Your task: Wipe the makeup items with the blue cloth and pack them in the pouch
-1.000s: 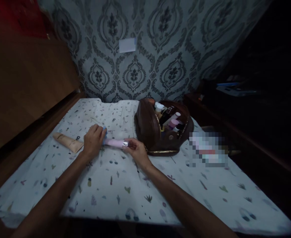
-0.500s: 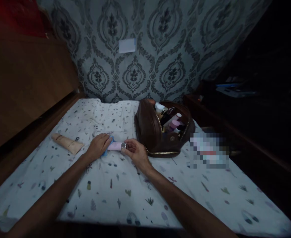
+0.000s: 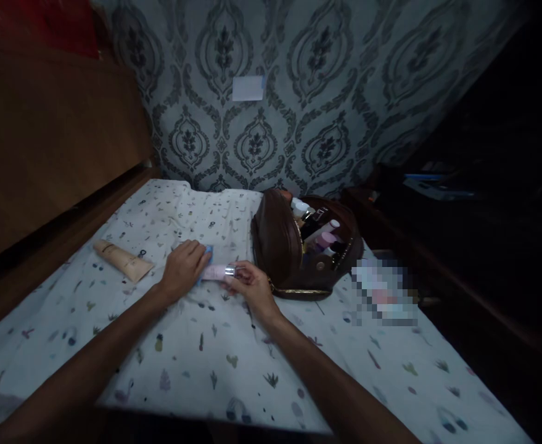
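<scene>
My right hand [image 3: 251,285] pinches the silver-banded cap end of a pale pink cosmetic tube [image 3: 215,272], which lies level just above the sheet. At its other end my left hand [image 3: 184,266] is closed around a blue cloth [image 3: 209,251] pressed against the tube. Only edges of the cloth show past my fingers. Left of my left hand, a beige squeeze tube [image 3: 123,260] rests flat on the sheet. Right beside my right hand stands a brown cosmetic bag [image 3: 277,237], unzipped, with several bottles and tubes inside, among them one with a pink cap [image 3: 327,240].
A white patterned sheet [image 3: 197,364] covers the surface. Wooden furniture [image 3: 62,135] borders it on the left, and a patterned wall [image 3: 256,145] stands behind. A pixelated item [image 3: 386,293] lies near the right edge, with dark space beyond.
The view has shifted slightly. Both hands stay on the pink tube, and the blue cloth shows a little higher beside my left fingers. The bag and beige tube stay where they were.
</scene>
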Action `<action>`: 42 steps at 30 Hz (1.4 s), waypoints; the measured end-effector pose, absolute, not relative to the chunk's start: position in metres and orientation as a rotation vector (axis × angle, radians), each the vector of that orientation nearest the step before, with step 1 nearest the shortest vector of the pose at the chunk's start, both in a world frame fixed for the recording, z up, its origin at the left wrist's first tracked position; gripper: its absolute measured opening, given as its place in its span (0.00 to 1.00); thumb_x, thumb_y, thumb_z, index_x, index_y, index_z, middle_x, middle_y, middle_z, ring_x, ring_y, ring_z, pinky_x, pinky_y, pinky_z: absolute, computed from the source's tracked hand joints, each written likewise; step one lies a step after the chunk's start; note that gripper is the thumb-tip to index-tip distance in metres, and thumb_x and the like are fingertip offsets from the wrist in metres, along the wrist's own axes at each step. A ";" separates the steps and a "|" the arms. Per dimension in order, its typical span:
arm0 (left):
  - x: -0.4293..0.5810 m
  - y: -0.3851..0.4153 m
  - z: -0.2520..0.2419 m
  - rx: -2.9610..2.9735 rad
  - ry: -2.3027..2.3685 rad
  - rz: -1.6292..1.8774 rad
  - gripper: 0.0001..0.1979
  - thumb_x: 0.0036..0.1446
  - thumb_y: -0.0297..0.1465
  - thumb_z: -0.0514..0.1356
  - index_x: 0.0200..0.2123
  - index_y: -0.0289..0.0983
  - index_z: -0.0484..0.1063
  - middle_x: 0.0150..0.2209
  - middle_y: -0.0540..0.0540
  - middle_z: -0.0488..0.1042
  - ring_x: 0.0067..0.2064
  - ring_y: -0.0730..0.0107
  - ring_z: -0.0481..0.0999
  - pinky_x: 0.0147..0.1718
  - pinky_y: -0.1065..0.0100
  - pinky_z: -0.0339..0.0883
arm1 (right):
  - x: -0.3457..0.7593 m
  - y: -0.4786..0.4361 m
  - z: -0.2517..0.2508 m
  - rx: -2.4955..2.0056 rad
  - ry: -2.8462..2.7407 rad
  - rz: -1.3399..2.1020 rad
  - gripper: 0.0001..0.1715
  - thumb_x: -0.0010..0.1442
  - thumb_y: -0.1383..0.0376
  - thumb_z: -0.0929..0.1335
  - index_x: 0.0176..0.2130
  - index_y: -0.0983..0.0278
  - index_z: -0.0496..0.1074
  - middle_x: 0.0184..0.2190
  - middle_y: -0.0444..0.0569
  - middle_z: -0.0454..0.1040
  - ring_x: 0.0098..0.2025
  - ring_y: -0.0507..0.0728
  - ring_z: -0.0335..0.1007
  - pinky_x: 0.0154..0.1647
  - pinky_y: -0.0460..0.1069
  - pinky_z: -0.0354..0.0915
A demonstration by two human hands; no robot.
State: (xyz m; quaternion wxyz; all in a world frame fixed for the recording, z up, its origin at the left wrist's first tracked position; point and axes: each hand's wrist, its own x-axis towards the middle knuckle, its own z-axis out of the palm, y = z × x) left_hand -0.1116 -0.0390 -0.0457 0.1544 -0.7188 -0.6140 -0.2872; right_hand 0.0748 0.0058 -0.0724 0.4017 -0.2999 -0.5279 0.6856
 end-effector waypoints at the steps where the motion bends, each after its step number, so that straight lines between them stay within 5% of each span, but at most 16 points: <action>1: -0.104 -0.040 -0.043 -2.084 -1.725 -0.807 0.18 0.71 0.37 0.45 0.31 0.39 0.68 0.31 0.45 0.70 0.36 0.61 0.68 0.37 0.61 0.61 | 0.074 0.005 -0.071 -0.750 -1.337 1.745 0.25 0.41 0.56 0.79 0.37 0.61 0.71 0.30 0.43 0.76 0.29 0.55 0.76 0.25 0.47 0.70; 6: -0.088 -0.043 -0.042 -2.280 -1.652 -0.689 0.15 0.70 0.37 0.48 0.34 0.39 0.70 0.34 0.43 0.72 0.40 0.58 0.70 0.40 0.58 0.62 | 0.074 0.003 -0.067 -0.720 -1.371 1.713 0.24 0.39 0.55 0.80 0.32 0.61 0.69 0.26 0.41 0.74 0.26 0.54 0.74 0.26 0.48 0.72; 15: -0.149 -0.051 -0.054 -2.257 -1.978 -0.869 0.19 0.69 0.42 0.45 0.28 0.42 0.65 0.29 0.48 0.71 0.33 0.64 0.71 0.35 0.64 0.63 | 0.074 0.009 -0.069 -0.746 -1.192 1.736 0.25 0.40 0.57 0.80 0.37 0.62 0.73 0.29 0.44 0.77 0.28 0.54 0.75 0.32 0.49 0.72; 24: -0.100 -0.053 -0.050 -2.207 -2.171 -1.284 0.23 0.69 0.45 0.44 0.24 0.40 0.59 0.21 0.53 0.63 0.25 0.70 0.65 0.26 0.68 0.58 | 0.067 0.002 -0.066 -0.669 -1.042 1.870 0.26 0.41 0.54 0.79 0.38 0.62 0.76 0.38 0.50 0.80 0.45 0.59 0.75 0.48 0.52 0.70; 30: -0.088 -0.056 -0.033 -2.256 -2.145 -1.401 0.19 0.66 0.44 0.49 0.26 0.40 0.61 0.23 0.54 0.63 0.27 0.71 0.64 0.29 0.68 0.60 | 0.073 -0.003 -0.054 -0.623 -0.934 2.030 0.31 0.45 0.46 0.78 0.40 0.60 0.70 0.28 0.46 0.79 0.31 0.58 0.77 0.32 0.51 0.72; 36: -0.100 -0.047 -0.016 -2.508 -2.108 -1.836 0.22 0.65 0.47 0.52 0.53 0.38 0.69 0.37 0.48 0.72 0.38 0.66 0.71 0.38 0.68 0.65 | 0.088 -0.003 -0.048 -0.510 -1.058 2.499 0.25 0.56 0.47 0.72 0.37 0.66 0.71 0.21 0.44 0.74 0.16 0.50 0.64 0.17 0.45 0.62; 42: -0.106 -0.052 -0.023 -2.806 -2.177 -2.066 0.23 0.63 0.48 0.56 0.50 0.37 0.70 0.31 0.49 0.72 0.31 0.69 0.72 0.32 0.70 0.65 | 0.088 -0.005 -0.049 -0.480 -1.228 2.549 0.29 0.52 0.44 0.73 0.38 0.66 0.70 0.19 0.43 0.72 0.15 0.50 0.63 0.16 0.45 0.61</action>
